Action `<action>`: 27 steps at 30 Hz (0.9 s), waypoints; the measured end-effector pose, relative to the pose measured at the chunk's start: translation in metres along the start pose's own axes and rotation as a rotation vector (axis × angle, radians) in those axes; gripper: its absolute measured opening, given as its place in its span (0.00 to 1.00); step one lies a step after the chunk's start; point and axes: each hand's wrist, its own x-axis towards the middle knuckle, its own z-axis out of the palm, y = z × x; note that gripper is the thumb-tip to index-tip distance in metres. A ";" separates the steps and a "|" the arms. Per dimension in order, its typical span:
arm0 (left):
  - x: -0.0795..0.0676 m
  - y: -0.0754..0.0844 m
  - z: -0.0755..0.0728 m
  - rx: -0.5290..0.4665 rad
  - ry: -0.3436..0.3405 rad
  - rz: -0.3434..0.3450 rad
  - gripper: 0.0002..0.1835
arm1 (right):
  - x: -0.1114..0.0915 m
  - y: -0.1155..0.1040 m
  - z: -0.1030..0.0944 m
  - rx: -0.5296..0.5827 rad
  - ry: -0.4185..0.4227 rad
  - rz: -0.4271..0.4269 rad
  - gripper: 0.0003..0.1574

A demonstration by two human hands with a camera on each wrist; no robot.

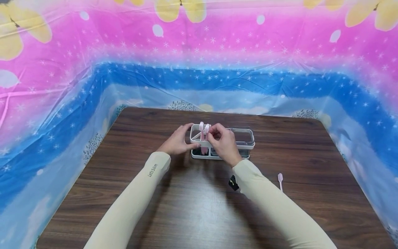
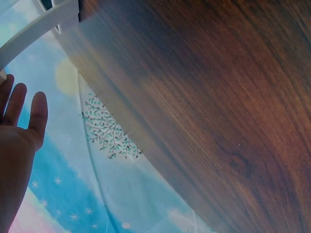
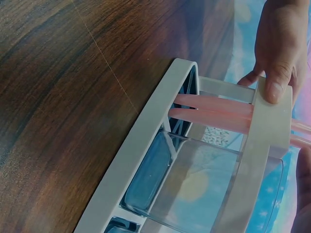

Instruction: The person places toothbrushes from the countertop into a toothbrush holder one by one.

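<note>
A white toothbrush holder [image 1: 223, 146] with clear compartments stands near the back of the table. My left hand [image 1: 178, 141] grips its left end; the thumb [image 3: 276, 90] lies on the upper frame in the right wrist view. Two pink toothbrushes [image 3: 214, 112] stand heads up in the left slots, their handles reaching down to the base. With thumb and index finger, my right hand [image 1: 224, 142] pinches the right-hand toothbrush [image 1: 207, 128] near its head. The other toothbrush [image 1: 201, 126] stands just left of it. Only part of the left hand [image 2: 19, 131] shows in the left wrist view.
Another pink toothbrush [image 1: 280, 179] lies on the wooden table [image 1: 199, 211] to the right, partly hidden by the right sleeve [image 1: 273, 200]. A clear cup-like compartment [image 3: 201, 182] fills the holder's middle. Patterned cloth [image 1: 217, 77] hangs around the table's back and sides.
</note>
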 end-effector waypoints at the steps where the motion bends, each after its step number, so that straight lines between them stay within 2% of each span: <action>1: 0.000 0.000 0.000 0.001 0.000 0.000 0.49 | 0.000 0.000 0.000 0.000 -0.001 0.000 0.02; 9: 0.001 0.003 0.002 -0.002 -0.009 0.002 0.49 | -0.004 0.005 -0.004 -0.005 0.013 0.003 0.03; 13: 0.002 0.003 0.003 0.001 -0.008 0.006 0.49 | -0.006 0.009 -0.012 -0.011 0.026 -0.013 0.05; 20: 0.002 0.000 0.003 0.011 0.000 0.009 0.49 | -0.010 0.023 -0.055 -0.057 0.134 -0.055 0.05; 27: 0.001 -0.002 0.001 0.000 -0.002 0.013 0.50 | -0.025 0.042 -0.102 -0.103 0.210 -0.013 0.05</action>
